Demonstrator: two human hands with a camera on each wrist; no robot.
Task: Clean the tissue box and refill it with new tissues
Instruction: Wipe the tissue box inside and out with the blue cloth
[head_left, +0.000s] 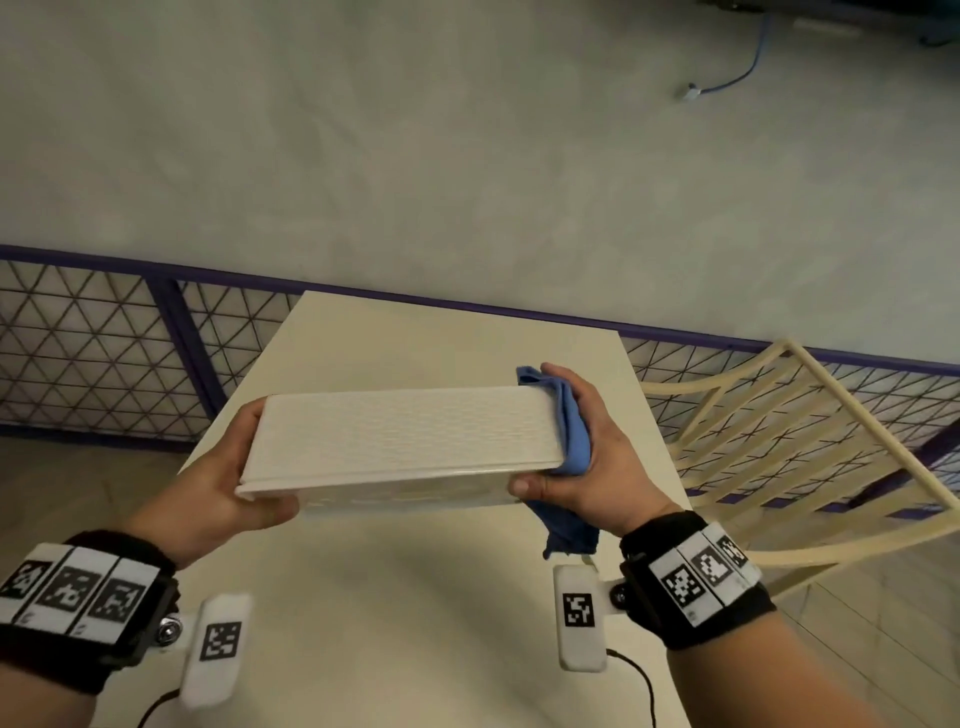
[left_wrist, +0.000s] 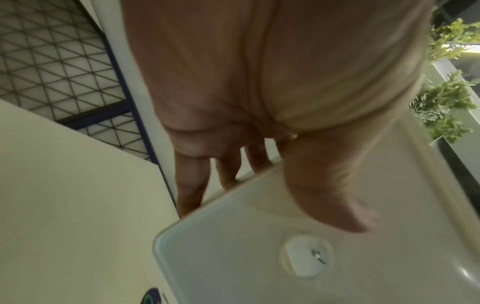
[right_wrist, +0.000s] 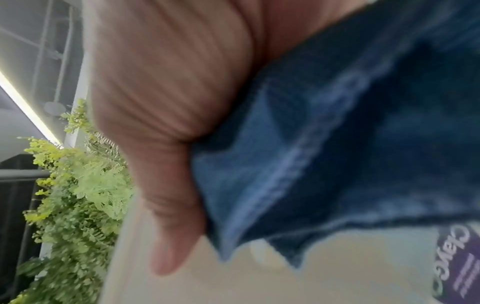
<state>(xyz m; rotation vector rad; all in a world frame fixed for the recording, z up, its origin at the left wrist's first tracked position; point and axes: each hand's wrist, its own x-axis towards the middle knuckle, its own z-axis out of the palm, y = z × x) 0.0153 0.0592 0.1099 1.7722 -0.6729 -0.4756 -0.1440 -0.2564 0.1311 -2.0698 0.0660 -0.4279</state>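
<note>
A white ribbed tissue box (head_left: 405, 441) is held in the air above the cream table (head_left: 415, 597). My left hand (head_left: 228, 483) grips its left end, thumb on the near side and fingers behind. My right hand (head_left: 582, 457) holds a blue cloth (head_left: 571, 431) pressed against the box's right end, with the thumb under the box's near corner. A tail of the cloth hangs below the hand. In the left wrist view the box's smooth underside (left_wrist: 259, 257) shows a round foot, with my thumb lying across it. The right wrist view is filled by the blue cloth (right_wrist: 337, 144) and my thumb.
A cream slatted chair (head_left: 795, 457) stands to the right of the table. A mesh railing with a purple frame (head_left: 104, 343) runs behind it. A purple printed pack (right_wrist: 457, 265) shows at the right wrist view's lower right edge. Green plants (right_wrist: 78, 195) appear in both wrist views.
</note>
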